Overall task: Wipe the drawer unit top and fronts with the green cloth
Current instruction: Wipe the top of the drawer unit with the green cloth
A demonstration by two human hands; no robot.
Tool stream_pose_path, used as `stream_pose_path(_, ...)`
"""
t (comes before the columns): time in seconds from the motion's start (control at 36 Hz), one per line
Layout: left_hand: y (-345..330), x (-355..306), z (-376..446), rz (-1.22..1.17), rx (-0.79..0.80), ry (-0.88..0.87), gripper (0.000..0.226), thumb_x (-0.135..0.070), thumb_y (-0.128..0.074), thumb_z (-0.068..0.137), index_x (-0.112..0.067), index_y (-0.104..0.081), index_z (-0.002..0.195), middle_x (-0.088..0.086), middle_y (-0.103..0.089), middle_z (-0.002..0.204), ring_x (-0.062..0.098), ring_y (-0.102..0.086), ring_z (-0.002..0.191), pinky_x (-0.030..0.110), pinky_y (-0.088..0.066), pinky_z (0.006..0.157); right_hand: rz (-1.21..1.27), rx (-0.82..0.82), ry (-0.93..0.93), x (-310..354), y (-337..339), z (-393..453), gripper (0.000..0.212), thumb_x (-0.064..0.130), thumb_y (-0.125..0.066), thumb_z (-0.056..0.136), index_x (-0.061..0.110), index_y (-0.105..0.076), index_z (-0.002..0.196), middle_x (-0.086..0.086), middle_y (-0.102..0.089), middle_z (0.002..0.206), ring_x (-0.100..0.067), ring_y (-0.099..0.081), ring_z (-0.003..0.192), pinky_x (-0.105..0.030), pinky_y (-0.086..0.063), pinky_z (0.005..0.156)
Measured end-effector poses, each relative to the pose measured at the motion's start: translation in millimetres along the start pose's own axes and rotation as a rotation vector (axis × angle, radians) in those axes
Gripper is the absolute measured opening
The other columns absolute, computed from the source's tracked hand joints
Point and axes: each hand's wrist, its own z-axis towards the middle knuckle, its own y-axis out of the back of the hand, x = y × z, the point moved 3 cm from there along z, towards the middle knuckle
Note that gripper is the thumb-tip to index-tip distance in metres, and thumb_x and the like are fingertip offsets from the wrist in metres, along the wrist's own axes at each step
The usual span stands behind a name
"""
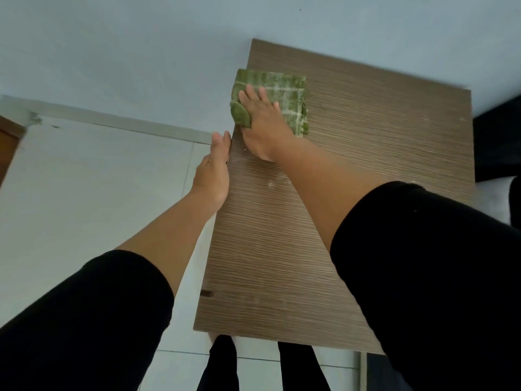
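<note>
The drawer unit's top (352, 170) is a brown wood-grain board seen from above; its fronts are hidden from this angle. A folded green cloth (284, 86) with pale dusty streaks lies near the top's far left corner. My right hand (260, 119) presses flat on the cloth, fingers spread, with part of the cloth bunched under the thumb. My left hand (214, 170) rests against the left edge of the top, fingers together and pointing away from me, holding nothing. Faint whitish smears mark the board near my right forearm.
A pale wall (141, 52) stands behind the unit. White floor tiles (84, 193) lie to the left, with a brown wooden edge (8, 142) at far left. A dark object (496, 142) sits to the right of the unit. My black-clad legs (222, 365) show below.
</note>
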Motion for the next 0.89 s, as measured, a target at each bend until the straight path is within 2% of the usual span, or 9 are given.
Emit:
stream_pose_path(0.08, 1, 5, -8, 0.071, -0.006, -0.002, 0.071, -0.067, -0.006, 0.084, -0.036, -0.034, 0.142, -0.005, -0.038, 0.149, 0.014, -0.031, 0.139, 0.035, -0.016, 0.117, 0.005, 0.049, 0.057, 9, -8, -5, 0.061, 0.016, -0.038, 0.097, 0.015, -0.007, 0.15, -0.001, 0.003, 0.159, -0.018, 0.012, 0.145, -0.037, 0.009, 0.116)
stream_pose_path(0.14, 0, 9, -16, 0.145, -0.031, -0.004, 0.063, -0.058, -0.004, 0.093, -0.035, -0.034, 0.143, 0.0, -0.038, 0.149, 0.017, -0.031, 0.139, 0.027, -0.016, 0.112, 0.01, 0.076, 0.087, 14, -15, -11, 0.06, 0.016, -0.038, 0.097, 0.017, -0.01, 0.15, 0.001, 0.0, 0.159, -0.017, 0.011, 0.145, -0.037, 0.009, 0.116)
stream_pose_path(0.22, 0, 10, -35, 0.238, -0.104, -0.034, 0.055, -0.047, -0.008, 0.098, -0.029, -0.03, 0.145, 0.003, -0.035, 0.15, 0.019, -0.029, 0.139, 0.026, -0.019, 0.109, 0.063, 0.1, 0.103, 21, -17, -22, 0.057, 0.015, -0.038, 0.097, 0.016, -0.015, 0.149, 0.001, -0.007, 0.159, -0.016, 0.006, 0.146, -0.036, 0.006, 0.117)
stream_pose_path(0.33, 7, 20, -55, 0.349, -0.164, -0.095, 0.054, -0.043, -0.014, 0.099, -0.021, -0.027, 0.147, 0.004, -0.03, 0.153, 0.018, -0.025, 0.142, 0.03, -0.018, 0.115, 0.19, -0.124, 0.042, 25, -9, -39, 0.058, 0.01, -0.043, 0.092, 0.016, -0.025, 0.147, -0.004, -0.025, 0.155, -0.019, -0.022, 0.143, -0.039, -0.02, 0.117)
stream_pose_path(0.42, 6, 23, -66, 0.512, -0.11, -0.209, 0.05, -0.033, -0.016, 0.101, -0.016, -0.021, 0.148, 0.003, -0.022, 0.156, 0.015, -0.014, 0.145, 0.028, -0.012, 0.117, 0.014, -0.105, 0.024, 23, -14, -51, 0.068, 0.011, -0.047, 0.089, 0.013, -0.015, 0.149, -0.004, -0.003, 0.159, -0.018, 0.0, 0.146, -0.04, -0.004, 0.118)
stream_pose_path(0.5, 6, 27, -70, 0.653, -0.058, -0.316, 0.05, -0.028, -0.018, 0.101, -0.013, -0.016, 0.149, 0.004, -0.016, 0.157, 0.014, -0.005, 0.146, 0.031, -0.009, 0.119, -0.121, -0.014, -0.006, 19, -27, -60, 0.075, 0.027, -0.048, 0.091, 0.015, -0.004, 0.15, -0.003, 0.013, 0.158, -0.018, 0.016, 0.145, -0.046, 0.008, 0.116)
stream_pose_path(0.58, 7, 33, -71, 0.759, -0.028, -0.354, 0.052, -0.029, -0.016, 0.1, -0.012, -0.011, 0.149, 0.004, -0.011, 0.158, 0.015, -0.001, 0.146, 0.035, -0.01, 0.119, -0.141, 0.008, -0.008, 18, -36, -60, 0.073, 0.04, -0.04, 0.095, 0.021, 0.005, 0.149, 0.001, 0.015, 0.158, -0.016, 0.018, 0.144, -0.049, 0.012, 0.114)
stream_pose_path(0.75, 9, 35, -72, 0.926, -0.022, -0.378, 0.06, -0.036, -0.007, 0.094, -0.011, -0.009, 0.149, 0.005, -0.008, 0.158, 0.017, 0.0, 0.146, 0.034, -0.004, 0.118, -0.138, 0.008, -0.027, 15, -36, -57, 0.062, 0.036, -0.031, 0.099, 0.027, 0.004, 0.149, 0.006, 0.013, 0.158, -0.012, 0.017, 0.144, -0.046, 0.011, 0.115)
stream_pose_path(0.89, -1, 33, -79, 1.092, -0.077, -0.433, 0.071, -0.04, 0.002, 0.088, -0.008, -0.012, 0.149, 0.009, -0.01, 0.158, 0.024, -0.001, 0.146, 0.041, -0.003, 0.117, -0.123, -0.006, -0.032, 14, -36, -57, 0.061, 0.035, -0.032, 0.099, 0.028, 0.003, 0.149, 0.008, 0.013, 0.158, -0.011, 0.017, 0.144, -0.045, 0.012, 0.115)
